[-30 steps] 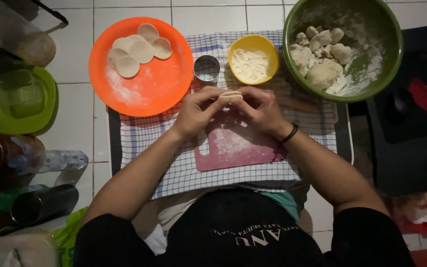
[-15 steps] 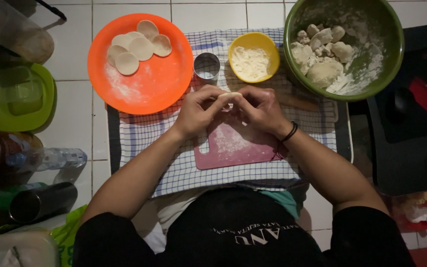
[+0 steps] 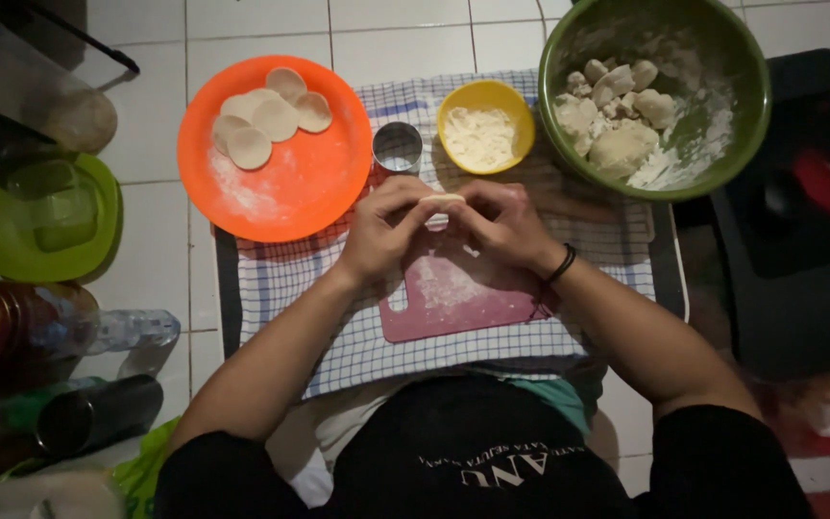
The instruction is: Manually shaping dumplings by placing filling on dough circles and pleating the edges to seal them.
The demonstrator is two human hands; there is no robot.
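Both sets of fingers meet at centre frame and pinch one small dough piece [image 3: 442, 201] between them. The left hand [image 3: 386, 231] grasps it from the left, fingers curled; the right hand [image 3: 501, 223] grasps it from the right, with a dark band at the wrist. The dough piece is held just above the far edge of a pink board [image 3: 453, 298], which shows a dusting of flour. The board lies on a checked cloth [image 3: 280, 279].

Just beyond the hands stand a metal ring cutter [image 3: 398, 148] and a yellow bowl [image 3: 485, 125] of flour, side by side. At upper left, an orange plate [image 3: 290, 183] carries several flat dough rounds [image 3: 266, 115] near its far rim. At upper right, a green bowl [image 3: 722, 125] holds dough lumps and loose flour. A green dish [image 3: 12, 240] sits at the left edge.
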